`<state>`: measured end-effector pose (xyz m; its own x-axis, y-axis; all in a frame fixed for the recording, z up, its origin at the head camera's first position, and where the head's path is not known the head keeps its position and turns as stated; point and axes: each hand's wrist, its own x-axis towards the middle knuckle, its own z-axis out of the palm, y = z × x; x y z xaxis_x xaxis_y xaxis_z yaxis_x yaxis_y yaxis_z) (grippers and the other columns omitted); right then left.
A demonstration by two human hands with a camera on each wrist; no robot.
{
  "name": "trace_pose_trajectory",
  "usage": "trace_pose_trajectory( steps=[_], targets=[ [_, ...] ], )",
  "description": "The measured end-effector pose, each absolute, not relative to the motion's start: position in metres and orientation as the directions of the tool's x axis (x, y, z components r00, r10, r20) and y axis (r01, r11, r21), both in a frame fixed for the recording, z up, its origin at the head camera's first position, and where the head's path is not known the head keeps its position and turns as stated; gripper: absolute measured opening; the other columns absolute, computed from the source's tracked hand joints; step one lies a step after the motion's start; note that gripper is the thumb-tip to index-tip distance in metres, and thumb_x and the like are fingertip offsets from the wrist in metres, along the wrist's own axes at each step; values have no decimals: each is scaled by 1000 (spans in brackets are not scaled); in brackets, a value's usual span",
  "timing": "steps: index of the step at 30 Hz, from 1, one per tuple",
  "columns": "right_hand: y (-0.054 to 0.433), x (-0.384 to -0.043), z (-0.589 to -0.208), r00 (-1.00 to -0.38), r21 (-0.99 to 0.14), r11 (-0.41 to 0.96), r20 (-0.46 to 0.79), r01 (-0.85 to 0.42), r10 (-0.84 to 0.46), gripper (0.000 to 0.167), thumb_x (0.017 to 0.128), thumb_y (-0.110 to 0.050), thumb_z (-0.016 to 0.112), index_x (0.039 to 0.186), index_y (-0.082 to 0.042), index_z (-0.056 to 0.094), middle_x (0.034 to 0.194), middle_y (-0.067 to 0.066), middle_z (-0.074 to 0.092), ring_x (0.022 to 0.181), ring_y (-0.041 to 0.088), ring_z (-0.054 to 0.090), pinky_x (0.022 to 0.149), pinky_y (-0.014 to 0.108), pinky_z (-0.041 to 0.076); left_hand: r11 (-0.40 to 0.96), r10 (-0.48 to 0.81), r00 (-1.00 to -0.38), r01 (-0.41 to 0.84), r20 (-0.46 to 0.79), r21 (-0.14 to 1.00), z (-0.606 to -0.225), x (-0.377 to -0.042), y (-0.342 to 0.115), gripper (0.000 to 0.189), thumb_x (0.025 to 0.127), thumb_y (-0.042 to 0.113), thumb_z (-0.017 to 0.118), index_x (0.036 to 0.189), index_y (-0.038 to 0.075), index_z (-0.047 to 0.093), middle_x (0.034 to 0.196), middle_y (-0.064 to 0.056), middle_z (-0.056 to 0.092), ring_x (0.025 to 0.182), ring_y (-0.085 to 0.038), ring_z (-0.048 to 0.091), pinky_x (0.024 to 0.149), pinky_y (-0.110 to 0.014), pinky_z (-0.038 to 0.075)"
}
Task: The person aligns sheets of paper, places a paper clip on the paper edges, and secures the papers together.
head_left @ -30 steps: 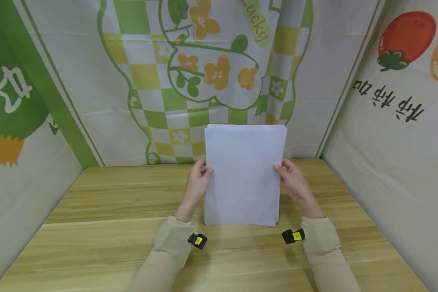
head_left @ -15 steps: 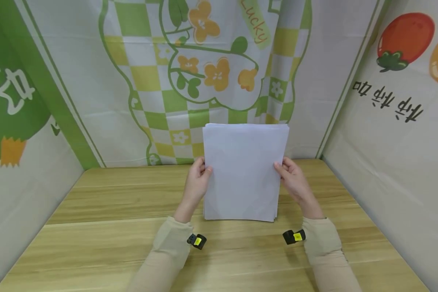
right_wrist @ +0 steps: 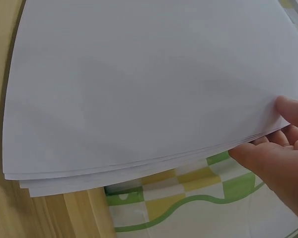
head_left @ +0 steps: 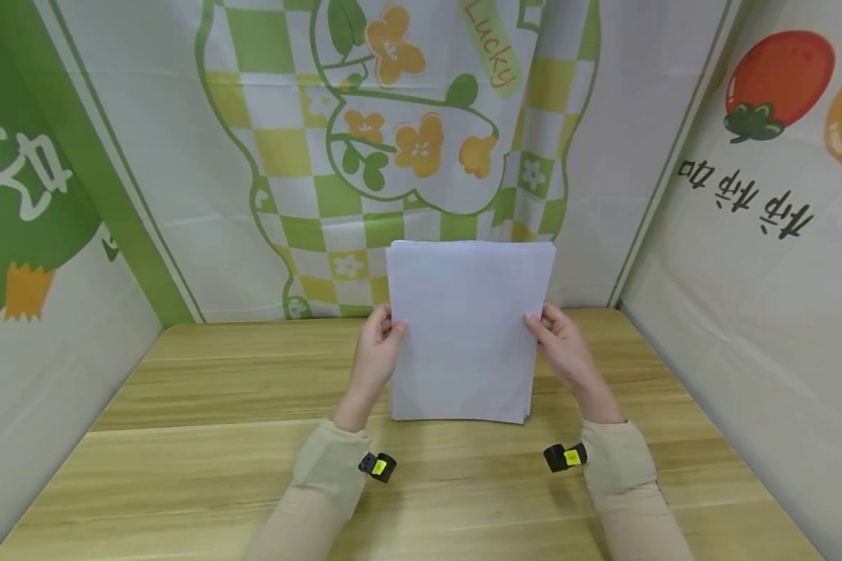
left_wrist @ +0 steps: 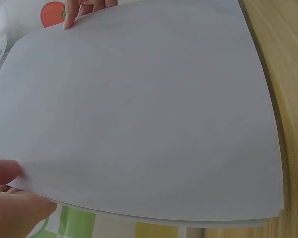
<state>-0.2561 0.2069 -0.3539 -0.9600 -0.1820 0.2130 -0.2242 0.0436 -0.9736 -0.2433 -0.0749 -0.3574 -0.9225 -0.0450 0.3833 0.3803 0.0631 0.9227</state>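
Observation:
A stack of white paper sheets point(head_left: 466, 335) stands nearly upright over the table, its blank face toward me. My left hand point(head_left: 376, 351) grips the stack's left edge, thumb on the front and fingers behind. On the opposite edge my right hand point(head_left: 567, 351) pinches it the same way. In the right wrist view the layered sheets point(right_wrist: 139, 99) show slightly uneven edges near the lower corner, with the right thumb point(right_wrist: 290, 109) pressed on the top sheet. The left wrist view shows the left thumb point(left_wrist: 4, 172) on the paper point(left_wrist: 149, 114).
A wooden table point(head_left: 182, 483) lies beneath. A checkered green and yellow curtain point(head_left: 288, 156) hangs close behind it, and printed cloth walls point(head_left: 730, 327) close in both sides. Black wrist devices with yellow labels sit by both sleeves point(head_left: 330, 463).
The stack's lower edge has risen slightly in view and its top has spread a little wider. Both hands keep their hold, almost in place.

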Motion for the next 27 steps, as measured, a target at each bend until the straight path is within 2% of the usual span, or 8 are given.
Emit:
trace_pose_trajectory(
  steps=[4,12,22,27],
  targets=[
    [206,-256,-355,-957,-970,61,220,-235,-191,50,100,-25,46,142,0,36,115,-6,61,106,4,57,84,21,50,60,-47,-922,381,384,923,-359,-243,-76,22,94,-5,46,115,-7,54,105,-26,62,94,-22,58,77,-22,46],
    [204,-255,-357,-950,-969,63,221,-240,-219,48,101,-24,44,141,1,36,112,-6,61,104,5,58,84,22,50,62,-59,-919,386,390,920,-361,-243,-77,24,93,-6,46,115,-9,53,104,-27,62,92,-20,58,77,-21,46],
    [204,-255,-358,-941,-963,73,233,-258,-247,49,101,-25,44,142,1,35,117,-1,59,106,7,58,85,24,51,31,-32,-930,366,367,930,-363,-240,-82,28,94,-4,45,121,-4,52,112,-22,60,102,-25,57,85,-28,46],
    [204,-255,-360,-945,-961,112,221,-253,-240,50,100,-28,46,140,1,38,122,11,58,104,7,59,84,26,52,31,-41,-928,370,371,929,-365,-241,-82,28,94,-3,47,122,-5,52,113,-23,59,102,-25,57,85,-24,46]
  ],
)
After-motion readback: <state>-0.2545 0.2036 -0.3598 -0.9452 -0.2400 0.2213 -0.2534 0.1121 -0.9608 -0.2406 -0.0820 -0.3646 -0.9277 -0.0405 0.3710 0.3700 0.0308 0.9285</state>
